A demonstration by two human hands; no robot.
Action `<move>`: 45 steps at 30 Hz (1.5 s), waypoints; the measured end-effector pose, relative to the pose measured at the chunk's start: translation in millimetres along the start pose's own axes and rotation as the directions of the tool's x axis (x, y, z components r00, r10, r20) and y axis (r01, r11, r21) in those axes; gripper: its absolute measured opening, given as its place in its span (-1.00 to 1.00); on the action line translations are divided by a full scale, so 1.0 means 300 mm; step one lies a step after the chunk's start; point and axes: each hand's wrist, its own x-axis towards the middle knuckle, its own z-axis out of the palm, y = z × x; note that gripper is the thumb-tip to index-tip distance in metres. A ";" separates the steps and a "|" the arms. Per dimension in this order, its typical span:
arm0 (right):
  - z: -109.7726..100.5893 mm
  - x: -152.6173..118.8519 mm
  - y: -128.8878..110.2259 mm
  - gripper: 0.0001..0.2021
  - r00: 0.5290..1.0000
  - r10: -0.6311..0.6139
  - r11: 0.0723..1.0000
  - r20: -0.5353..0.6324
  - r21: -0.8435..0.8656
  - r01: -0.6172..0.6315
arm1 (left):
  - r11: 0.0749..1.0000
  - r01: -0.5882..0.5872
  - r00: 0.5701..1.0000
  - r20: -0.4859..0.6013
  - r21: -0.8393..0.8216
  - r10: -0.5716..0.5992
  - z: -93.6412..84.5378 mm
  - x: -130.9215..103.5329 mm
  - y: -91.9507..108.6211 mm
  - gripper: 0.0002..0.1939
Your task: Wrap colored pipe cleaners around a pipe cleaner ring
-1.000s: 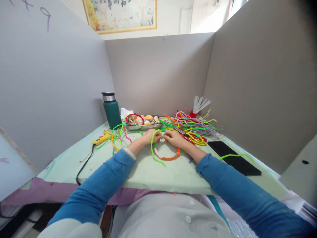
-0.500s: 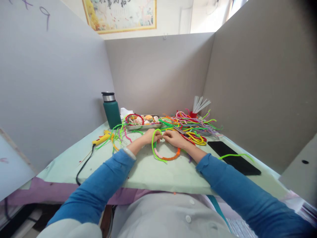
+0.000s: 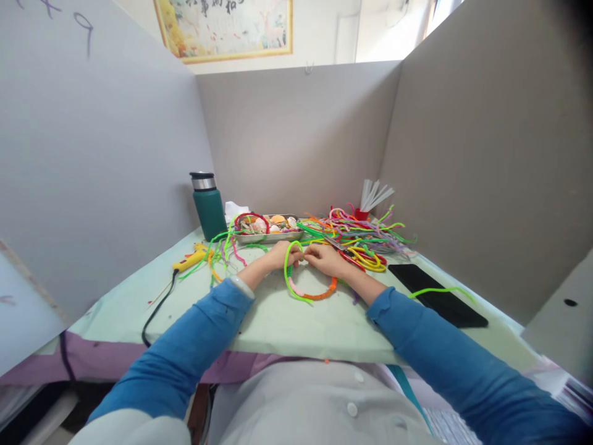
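My left hand [image 3: 283, 254] and my right hand [image 3: 321, 258] meet at the far side of a ring wrapped in coloured pipe cleaners [image 3: 319, 296], with orange, pink and green sections. The fingers of both hands are closed in a pinch at its top. A bright green pipe cleaner [image 3: 286, 272] curves from between my hands down along the ring's left side, its loose end lying near the bottom. My fingertips hide the exact spot where it meets the ring.
Behind my hands sit a metal tray [image 3: 273, 237] of shells and a heap of pipe cleaners [image 3: 361, 232] with scissors [image 3: 337, 245]. To the left are a green bottle [image 3: 210, 212] and a yellow glue gun [image 3: 191, 259]. A black phone-like slab [image 3: 435, 296] lies right. White sticks [image 3: 374, 196] stand in a red cup.
Both hands stay at the ring's top with almost no movement. A dark cable at the lower left edge has shifted to the right.
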 end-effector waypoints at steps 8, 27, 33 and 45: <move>-0.006 -0.002 -0.009 -0.82 1.000 -0.019 1.000 0.013 -0.013 0.019 | 1.000 0.002 1.000 -0.009 -0.008 -0.002 0.002 -0.002 -0.002 -0.54; -0.003 -0.002 -0.003 -0.82 1.000 -0.022 0.999 0.019 -0.028 0.022 | 0.999 0.003 1.000 0.004 0.054 -0.003 -0.004 -0.005 0.014 -0.65; 0.002 -0.002 0.009 -0.81 0.999 -0.032 0.999 0.020 -0.035 0.033 | 0.998 0.012 1.000 0.008 0.062 -0.012 -0.004 -0.003 0.014 -0.66; -0.002 -0.003 0.003 -0.81 0.998 -0.053 0.996 0.022 -0.070 0.055 | 0.998 0.008 1.000 0.022 0.059 -0.009 0.007 0.010 -0.006 -0.65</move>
